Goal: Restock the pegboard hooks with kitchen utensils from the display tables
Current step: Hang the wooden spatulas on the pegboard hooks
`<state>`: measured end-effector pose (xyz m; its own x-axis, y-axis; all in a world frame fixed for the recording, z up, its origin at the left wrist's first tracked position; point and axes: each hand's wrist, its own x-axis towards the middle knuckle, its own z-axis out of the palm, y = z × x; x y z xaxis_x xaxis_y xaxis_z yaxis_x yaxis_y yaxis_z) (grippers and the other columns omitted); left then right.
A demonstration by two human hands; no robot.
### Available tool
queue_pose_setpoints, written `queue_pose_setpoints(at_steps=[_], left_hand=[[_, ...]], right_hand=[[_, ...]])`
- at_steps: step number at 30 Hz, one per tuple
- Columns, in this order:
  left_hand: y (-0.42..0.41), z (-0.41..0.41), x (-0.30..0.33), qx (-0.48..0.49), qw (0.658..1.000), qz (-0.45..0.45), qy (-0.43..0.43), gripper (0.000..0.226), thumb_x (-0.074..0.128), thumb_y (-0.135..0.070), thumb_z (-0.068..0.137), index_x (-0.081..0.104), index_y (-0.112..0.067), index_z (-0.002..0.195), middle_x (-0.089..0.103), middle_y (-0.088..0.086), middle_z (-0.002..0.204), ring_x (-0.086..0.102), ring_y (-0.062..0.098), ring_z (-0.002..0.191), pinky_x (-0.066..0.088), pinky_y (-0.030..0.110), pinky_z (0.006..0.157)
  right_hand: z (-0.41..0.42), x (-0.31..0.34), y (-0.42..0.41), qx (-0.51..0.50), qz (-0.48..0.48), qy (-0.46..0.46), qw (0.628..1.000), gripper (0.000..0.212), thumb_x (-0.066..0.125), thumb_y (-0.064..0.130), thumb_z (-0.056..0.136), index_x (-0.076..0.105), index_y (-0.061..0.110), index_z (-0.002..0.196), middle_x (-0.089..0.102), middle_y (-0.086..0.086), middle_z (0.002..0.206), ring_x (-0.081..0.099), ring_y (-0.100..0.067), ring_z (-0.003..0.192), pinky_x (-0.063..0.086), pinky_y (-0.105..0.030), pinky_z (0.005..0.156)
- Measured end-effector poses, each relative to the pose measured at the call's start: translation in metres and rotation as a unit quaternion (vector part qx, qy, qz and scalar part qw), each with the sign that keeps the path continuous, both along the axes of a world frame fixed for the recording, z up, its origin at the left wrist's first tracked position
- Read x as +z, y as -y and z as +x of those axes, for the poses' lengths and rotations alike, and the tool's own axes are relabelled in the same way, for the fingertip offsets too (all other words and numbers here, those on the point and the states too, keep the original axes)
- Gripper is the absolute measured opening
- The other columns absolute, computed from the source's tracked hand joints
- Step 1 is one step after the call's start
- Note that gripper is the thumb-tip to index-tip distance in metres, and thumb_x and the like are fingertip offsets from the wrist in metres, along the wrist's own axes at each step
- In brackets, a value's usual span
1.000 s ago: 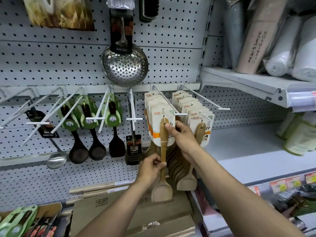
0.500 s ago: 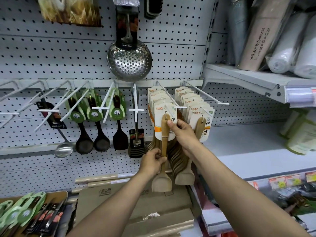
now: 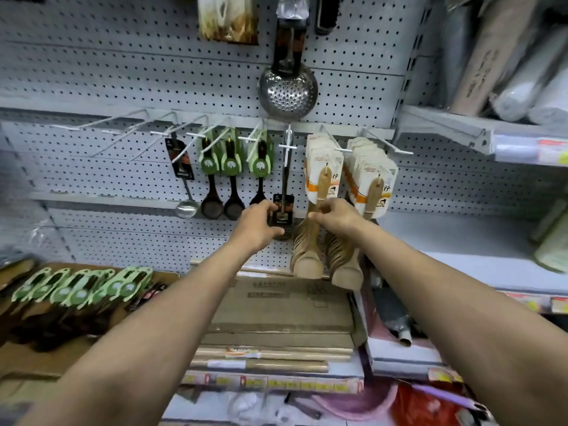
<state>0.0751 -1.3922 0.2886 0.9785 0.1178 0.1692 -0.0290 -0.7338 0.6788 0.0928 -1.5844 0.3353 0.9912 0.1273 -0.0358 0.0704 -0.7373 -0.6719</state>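
Reaching forward from the bottom of the view, two bare forearms stretch toward a pegboard wall. Below them, nearest the viewer, sit stacked cardboard boxes (image 3: 282, 305) and, to the left, a display table (image 3: 27, 361) holding a fanned row of green-carded utensils (image 3: 83, 287), waiting stock for the hooks.

Farther in, the left hand (image 3: 256, 227) is empty, fingers loosely spread, close in front of a dark slotted turner (image 3: 282, 210) hanging on the board; whether it touches it cannot be told. The right hand (image 3: 335, 216) has its fingers curled at the handle of the front wooden spatula (image 3: 322, 186); it looks like a light pinch, though the exact contact is hidden.

That spatula hangs by its white card on a white hook (image 3: 333, 139), in front of a packed row of the same item. A second full row of wooden spatulas (image 3: 373, 192) hangs just to the right. Left of the turner hang three green-carded dark spoons (image 3: 233, 161), then several bare hooks (image 3: 123, 130). Above all hangs a steel skimmer (image 3: 287, 90).

The step in hand appears to be settling the spatula on its hook. The next move likely calls for letting go, turning to the table, and carrying green-carded stock to the bare hooks.
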Motion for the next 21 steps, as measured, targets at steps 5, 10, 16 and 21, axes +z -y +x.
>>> queue_pose_setpoints(at_steps=[5, 10, 16, 21], left_hand=[[-0.05, -0.083, 0.051, 0.032, 0.994, 0.088, 0.046, 0.06, 0.078, -0.031, 0.078, 0.051, -0.027, 0.131, 0.054, 0.001, 0.133, 0.054, 0.024, 0.12, 0.045, 0.046, 0.104], [-0.1, -0.159, 0.079, 0.079, 0.981, 0.156, 0.08, 0.052, 0.068, -0.041, 0.087, 0.047, -0.03, 0.134, 0.051, 0.0, 0.135, 0.053, 0.021, 0.117, 0.046, 0.041, 0.1], [-0.167, -0.231, 0.083, 0.154, 0.959, 0.202, 0.122, 0.05, 0.065, -0.043, 0.087, 0.049, -0.028, 0.131, 0.053, 0.003, 0.13, 0.054, 0.025, 0.116, 0.049, 0.045, 0.094], [-0.241, -0.279, 0.077, 0.188, 0.944, 0.236, 0.131, 0.046, 0.064, -0.04, 0.089, 0.049, -0.026, 0.13, 0.053, 0.003, 0.13, 0.052, 0.026, 0.119, 0.048, 0.047, 0.094]], right_hand=[[-0.043, 0.045, -0.035, 0.136, -0.157, 0.121, 0.971, 0.053, 0.065, 0.041, 0.093, 0.053, 0.019, 0.139, 0.055, -0.007, 0.142, 0.053, -0.026, 0.129, 0.043, -0.037, 0.105], [-0.09, 0.07, -0.085, 0.206, -0.213, 0.238, 0.925, 0.054, 0.062, 0.047, 0.093, 0.046, 0.03, 0.141, 0.05, -0.004, 0.145, 0.046, -0.027, 0.134, 0.042, -0.045, 0.109], [-0.144, 0.072, -0.158, 0.263, -0.178, 0.308, 0.897, 0.056, 0.061, 0.043, 0.093, 0.044, 0.03, 0.144, 0.046, 0.001, 0.149, 0.038, -0.021, 0.139, 0.033, -0.042, 0.115], [-0.174, 0.064, -0.242, 0.304, -0.167, 0.338, 0.875, 0.054, 0.06, 0.046, 0.094, 0.048, 0.027, 0.143, 0.049, -0.002, 0.145, 0.039, -0.023, 0.136, 0.033, -0.042, 0.114]])
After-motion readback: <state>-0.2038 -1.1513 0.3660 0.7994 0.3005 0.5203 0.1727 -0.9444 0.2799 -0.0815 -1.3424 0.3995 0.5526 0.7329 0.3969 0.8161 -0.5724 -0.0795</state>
